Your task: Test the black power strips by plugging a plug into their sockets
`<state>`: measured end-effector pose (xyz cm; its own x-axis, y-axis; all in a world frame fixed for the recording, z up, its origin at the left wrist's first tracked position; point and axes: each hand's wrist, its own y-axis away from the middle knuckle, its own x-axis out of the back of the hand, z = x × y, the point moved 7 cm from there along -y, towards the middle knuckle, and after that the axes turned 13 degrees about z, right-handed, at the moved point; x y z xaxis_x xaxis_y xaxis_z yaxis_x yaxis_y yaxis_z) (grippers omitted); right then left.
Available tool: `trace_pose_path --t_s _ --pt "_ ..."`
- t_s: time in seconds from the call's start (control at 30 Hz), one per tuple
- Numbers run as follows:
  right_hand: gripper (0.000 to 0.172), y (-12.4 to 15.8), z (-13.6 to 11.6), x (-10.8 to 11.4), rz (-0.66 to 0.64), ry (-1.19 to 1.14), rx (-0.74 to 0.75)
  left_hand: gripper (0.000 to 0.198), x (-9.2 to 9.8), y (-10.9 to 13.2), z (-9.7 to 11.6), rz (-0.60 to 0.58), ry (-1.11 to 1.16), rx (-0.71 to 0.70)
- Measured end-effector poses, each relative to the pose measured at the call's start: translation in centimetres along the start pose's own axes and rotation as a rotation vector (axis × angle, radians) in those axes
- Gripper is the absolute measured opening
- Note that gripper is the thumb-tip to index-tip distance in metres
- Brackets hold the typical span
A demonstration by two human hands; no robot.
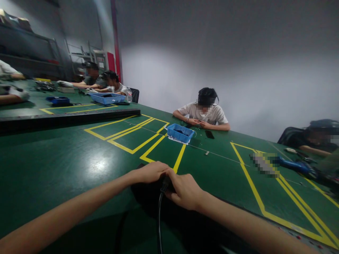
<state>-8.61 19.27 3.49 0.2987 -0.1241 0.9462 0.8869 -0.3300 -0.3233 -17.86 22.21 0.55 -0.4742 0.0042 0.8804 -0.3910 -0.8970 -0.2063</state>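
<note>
A black cable with a ribbed sleeve at its end runs up from the bottom edge to my two hands, which meet at the table's near edge. My right hand is closed, thumb and fingers around the cable's plug end. Against its fingertips lies my left hand, fingers bent and pressed together; what they grip is hidden. Below the left hand is a dark shape, too dim to make out.
Yellow tape marks rectangles on the green table. A blue bin stands ahead, with a dark phone near a co-worker. A black rail crosses at left; other people sit farther left and right.
</note>
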Motion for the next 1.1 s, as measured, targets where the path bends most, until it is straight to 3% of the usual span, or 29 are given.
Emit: trace_pose_path --t_s 0.2,0.53,1.1 --pt "0.043 -0.2 0.4 -0.3 0.015 -0.073 0.0 0.013 -0.7 -0.3 0.5 -0.052 -0.019 -0.044" --pt "0.041 0.0 1.1 -0.7 0.022 -0.163 -0.021 0.025 -0.6 -0.3 0.5 -0.062 -0.023 0.025" --pt "0.04 0.2 1.4 -0.8 0.085 -0.152 0.004 0.022 -0.6 -0.5 1.0 -0.068 -0.025 0.06"
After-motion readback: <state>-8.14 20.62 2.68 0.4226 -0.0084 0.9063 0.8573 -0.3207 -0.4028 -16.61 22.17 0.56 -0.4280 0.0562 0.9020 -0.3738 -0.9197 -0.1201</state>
